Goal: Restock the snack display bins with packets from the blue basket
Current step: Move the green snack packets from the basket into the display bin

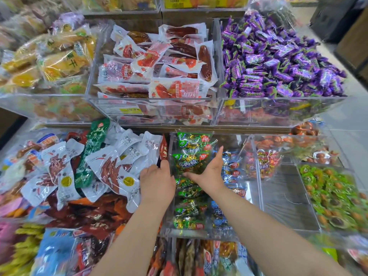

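I observe both hands at the lower tier of clear display bins. The left hand (157,181) is curled over the left wall of the narrow clear bin (235,235), its fingers closed on the wall's edge beside a green packet (188,163). The right hand (209,172) is open, fingers straight and spread, palm turned toward that packet and touching its right side; it grips nothing that I can confirm. The green packet sits upright in the narrow bin, above further green packets and beside blue packets (232,168). Left of the bin lies a loose pile of white pouches (111,168). On the upper tier I note red sausage packs (159,64) in the centre bin and purple candies (278,58) in the right bin. The blue basket is not in view.
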Motion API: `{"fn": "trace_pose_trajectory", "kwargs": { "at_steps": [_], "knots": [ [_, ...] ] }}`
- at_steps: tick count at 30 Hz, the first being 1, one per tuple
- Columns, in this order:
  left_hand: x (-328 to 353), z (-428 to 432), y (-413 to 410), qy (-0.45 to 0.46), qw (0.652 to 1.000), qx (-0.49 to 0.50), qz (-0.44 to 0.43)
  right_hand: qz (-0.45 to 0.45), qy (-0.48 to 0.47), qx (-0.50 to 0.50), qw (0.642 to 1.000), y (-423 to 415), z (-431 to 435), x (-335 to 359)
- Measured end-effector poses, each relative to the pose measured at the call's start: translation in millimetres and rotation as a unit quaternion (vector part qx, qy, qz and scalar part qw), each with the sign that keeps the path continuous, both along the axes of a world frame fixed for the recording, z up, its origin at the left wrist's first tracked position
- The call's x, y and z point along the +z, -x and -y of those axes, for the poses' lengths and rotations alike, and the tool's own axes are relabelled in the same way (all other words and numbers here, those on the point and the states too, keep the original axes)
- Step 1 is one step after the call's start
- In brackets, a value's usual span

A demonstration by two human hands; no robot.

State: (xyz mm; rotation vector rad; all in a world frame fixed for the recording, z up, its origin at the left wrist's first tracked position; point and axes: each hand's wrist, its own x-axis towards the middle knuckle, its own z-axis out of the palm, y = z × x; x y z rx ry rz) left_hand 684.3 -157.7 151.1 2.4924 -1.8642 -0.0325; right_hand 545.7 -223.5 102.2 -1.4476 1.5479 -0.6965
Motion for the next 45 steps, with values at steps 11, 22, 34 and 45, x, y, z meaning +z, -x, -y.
{"fn": "trace_pose_trajectory", "kwargs": {
  "at_steps": [11,22,34,45],
  "knots": [
    [25,-5,7,0.0,1.0,0.001,-0.024,0.012,0.021,0.009,1.0,22,-10,26],
    [48,-57,76,0.074,0.979,-0.146,-0.125,0.104,0.018,-0.135,0.985,112,-113,65],
    [-9,-185,275,-0.227,0.869,-0.259,-0.356,0.177,-0.103,-0.467,0.86,295,-356,8],
    [-84,-322,475,-0.385,0.808,-0.382,-0.23,0.167,-0.23,-0.591,0.755,446,-579,-54]
  ]
}}
